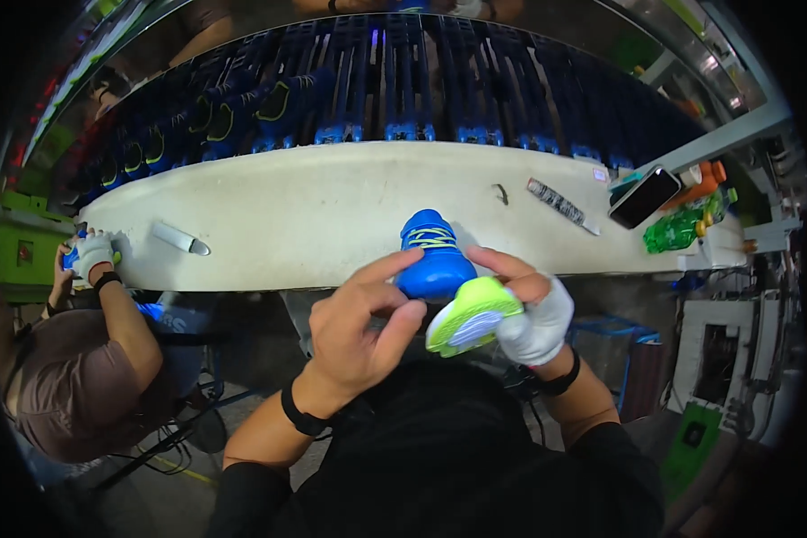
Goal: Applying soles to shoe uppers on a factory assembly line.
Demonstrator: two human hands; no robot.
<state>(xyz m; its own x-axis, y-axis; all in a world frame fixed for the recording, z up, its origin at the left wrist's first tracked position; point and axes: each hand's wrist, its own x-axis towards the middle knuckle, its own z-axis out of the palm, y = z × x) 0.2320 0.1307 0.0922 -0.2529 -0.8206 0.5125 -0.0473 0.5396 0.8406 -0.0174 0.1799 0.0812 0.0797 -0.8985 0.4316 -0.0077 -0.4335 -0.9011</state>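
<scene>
A small blue shoe (432, 255) with yellow-green laces and a lime sole is held at the near edge of the white workbench (314, 206), toe pointing away from me. My left hand (363, 327) is bare and pinches the shoe's left side with thumb and fingers. My right hand (529, 314), partly wrapped in a white glove, grips the heel and sole from the right.
Rows of blue shoes (394, 81) fill the rack behind the bench. On the bench lie a white tool (179, 239), a striped strip (560, 204), a phone (644, 197) and a green bottle (681, 229). At left, another person (81, 359) holds a blue shoe.
</scene>
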